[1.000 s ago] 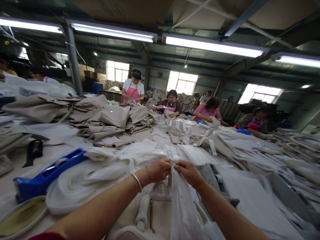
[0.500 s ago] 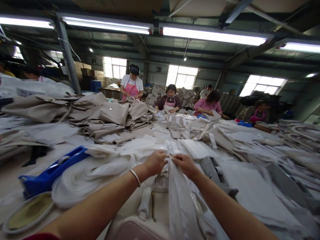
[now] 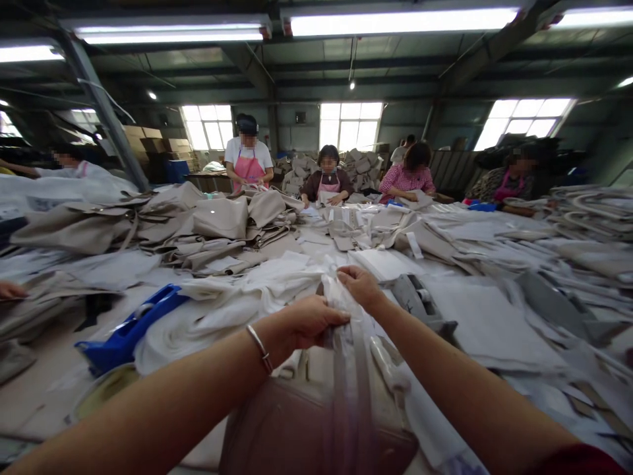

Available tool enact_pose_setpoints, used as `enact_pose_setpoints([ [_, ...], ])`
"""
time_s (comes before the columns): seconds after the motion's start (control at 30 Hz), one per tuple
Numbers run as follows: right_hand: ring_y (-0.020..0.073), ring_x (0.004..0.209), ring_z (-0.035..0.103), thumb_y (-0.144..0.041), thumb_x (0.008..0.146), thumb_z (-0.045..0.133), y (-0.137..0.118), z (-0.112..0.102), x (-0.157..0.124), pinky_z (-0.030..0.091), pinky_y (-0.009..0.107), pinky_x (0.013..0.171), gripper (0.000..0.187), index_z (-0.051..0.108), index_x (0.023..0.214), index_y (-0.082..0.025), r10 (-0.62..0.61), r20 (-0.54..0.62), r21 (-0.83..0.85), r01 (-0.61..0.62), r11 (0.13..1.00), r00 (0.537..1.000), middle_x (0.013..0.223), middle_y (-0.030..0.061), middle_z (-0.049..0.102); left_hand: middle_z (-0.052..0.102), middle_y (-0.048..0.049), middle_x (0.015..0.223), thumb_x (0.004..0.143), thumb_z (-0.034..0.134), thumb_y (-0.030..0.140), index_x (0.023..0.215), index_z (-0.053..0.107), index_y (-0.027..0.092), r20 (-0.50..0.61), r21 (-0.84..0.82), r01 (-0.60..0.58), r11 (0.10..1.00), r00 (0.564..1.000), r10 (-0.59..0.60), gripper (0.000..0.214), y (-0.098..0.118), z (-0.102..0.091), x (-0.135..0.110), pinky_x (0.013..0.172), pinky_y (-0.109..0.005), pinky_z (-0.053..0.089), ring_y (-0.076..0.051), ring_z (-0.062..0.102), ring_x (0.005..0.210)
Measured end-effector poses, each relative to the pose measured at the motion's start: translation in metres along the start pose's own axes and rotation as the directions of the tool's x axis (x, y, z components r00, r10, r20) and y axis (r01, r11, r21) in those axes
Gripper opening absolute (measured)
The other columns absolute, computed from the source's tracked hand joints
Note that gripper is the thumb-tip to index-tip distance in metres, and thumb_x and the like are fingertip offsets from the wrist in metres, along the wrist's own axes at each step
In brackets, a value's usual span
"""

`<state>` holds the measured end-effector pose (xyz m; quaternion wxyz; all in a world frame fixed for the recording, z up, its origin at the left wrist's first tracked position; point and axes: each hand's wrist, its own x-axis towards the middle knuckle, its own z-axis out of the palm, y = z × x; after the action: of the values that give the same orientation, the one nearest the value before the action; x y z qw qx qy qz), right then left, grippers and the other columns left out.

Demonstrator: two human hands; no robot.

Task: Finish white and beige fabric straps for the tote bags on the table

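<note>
My left hand (image 3: 316, 321) is closed on a clear plastic wrapping strip (image 3: 352, 386), its thumb lying across the top. Just beyond it, my right hand (image 3: 362, 288) pinches the far end of that plastic, thumb and finger together. The strip runs down toward me over a bag (image 3: 281, 422) with a mauve-brown front and a paler top. What lies under the plastic at my fingers is partly hidden. A white-wrapped strap or handle (image 3: 390, 369) hangs at the bag's right side.
A blue tape dispenser (image 3: 131, 330) and a coil of white foam (image 3: 173, 343) lie left. A grey tape dispenser (image 3: 420, 300) and white sheets (image 3: 489, 316) are right. Beige bag pieces (image 3: 217, 218) are heaped ahead. Several co-workers, one in a pink apron (image 3: 248, 168), work across the table.
My left hand has come down the strip toward me, away from my right hand's fingertips. The bag's mauve-brown front shows larger and higher. My view has shifted slightly.
</note>
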<state>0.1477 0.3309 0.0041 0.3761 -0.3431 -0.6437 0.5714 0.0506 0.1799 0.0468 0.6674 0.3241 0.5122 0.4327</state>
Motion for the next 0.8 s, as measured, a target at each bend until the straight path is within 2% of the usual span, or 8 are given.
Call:
enact_pose_setpoints([
  [0.1,0.0168,0.065,0.061,-0.054,0.081,0.06,-0.021,-0.012,-0.035,0.051,0.029,0.061,0.034,0.064,0.08,-0.02,0.098,0.081,0.097,-0.106,0.99,0.992,0.074,0.0037,0.067,0.073,-0.005,0.073,0.061,0.083,0.021,0.083,0.069,0.012,-0.053,-0.011,-0.057,0.998,0.997,0.056,0.028,0.017,-0.005,-0.001,0.059,-0.029,0.06,-0.016,0.068,0.06],
  [0.17,0.0178,0.065,0.064,-0.061,0.087,0.051,-0.037,-0.015,-0.07,0.055,0.032,0.063,0.045,0.066,0.083,-0.019,0.154,0.205,0.172,-0.19,0.967,0.967,0.076,0.007,0.069,0.072,-0.0045,0.069,0.064,0.08,0.016,0.079,0.068,0.011,-0.074,-0.015,-0.1,0.995,0.992,0.099,0.02,0.028,-0.009,-0.001,0.057,-0.026,0.058,-0.015,0.067,0.057],
  [0.3,0.0211,0.076,0.071,-0.051,0.08,0.071,-0.061,0.001,-0.141,0.059,0.036,0.073,0.039,0.07,0.095,-0.015,0.231,0.542,0.368,-0.476,0.799,0.808,0.087,0.0097,0.074,0.069,-0.0033,0.061,0.071,0.076,0.013,0.072,0.065,0.011,-0.094,-0.042,-0.154,0.987,0.984,0.15,0.011,0.047,-0.012,0.003,0.051,-0.023,0.055,-0.013,0.063,0.051],
  [0.37,0.0226,0.076,0.073,-0.036,0.073,0.081,-0.068,0.014,-0.162,0.06,0.035,0.068,0.032,0.07,0.093,-0.014,0.286,0.573,0.368,-0.553,0.748,0.768,0.086,0.0092,0.075,0.066,-0.0017,0.059,0.075,0.075,0.016,0.071,0.063,0.011,-0.088,-0.078,-0.172,0.982,0.982,0.165,0.014,0.052,-0.011,0.001,0.05,-0.021,0.052,-0.012,0.061,0.048],
  [0.47,0.0215,0.074,0.073,-0.025,0.072,0.082,-0.078,0.026,-0.166,0.059,0.031,0.063,0.025,0.07,0.09,-0.013,0.269,0.493,0.417,-0.496,0.761,0.827,0.085,0.0088,0.076,0.06,0.0017,0.053,0.085,0.07,0.033,0.07,0.06,0.014,-0.043,-0.139,-0.177,0.974,0.984,0.173,0.027,0.048,-0.003,-0.017,0.046,-0.02,0.048,-0.009,0.055,0.043],
  [0.6,0.0219,0.085,0.074,-0.018,0.079,0.076,-0.099,0.018,-0.134,0.062,0.037,0.078,0.019,0.069,0.096,-0.017,0.063,0.331,0.591,-0.259,0.764,0.942,0.093,0.0068,0.077,0.062,0.0007,0.059,0.084,0.066,0.057,0.081,0.064,0.014,0.081,-0.197,-0.137,0.971,0.984,0.156,0.044,0.022,0.011,-0.063,0.055,-0.024,0.053,-0.011,0.061,0.05],
  [0.7,0.023,0.098,0.072,-0.018,0.086,0.068,-0.112,0.012,-0.11,0.061,0.04,0.087,0.013,0.068,0.098,-0.019,-0.028,0.239,0.626,-0.132,0.768,0.971,0.103,0.0067,0.077,0.075,-0.0125,0.09,0.079,0.071,0.06,0.101,0.07,0.011,0.19,-0.182,-0.129,0.975,0.968,0.163,0.054,-0.005,0.018,-0.096,0.073,-0.03,0.057,-0.021,0.073,0.079],
  [0.8,0.0227,0.104,0.071,-0.019,0.09,0.063,-0.116,0.015,-0.095,0.059,0.042,0.092,0.012,0.067,0.101,-0.021,-0.082,0.203,0.62,-0.063,0.782,0.976,0.108,0.0062,0.076,0.077,-0.0159,0.092,0.077,0.075,0.054,0.1,0.071,0.01,0.188,-0.124,-0.116,0.986,0.972,0.138,0.049,-0.023,0.019,-0.11,0.074,-0.034,0.057,-0.024,0.074,0.08],
])
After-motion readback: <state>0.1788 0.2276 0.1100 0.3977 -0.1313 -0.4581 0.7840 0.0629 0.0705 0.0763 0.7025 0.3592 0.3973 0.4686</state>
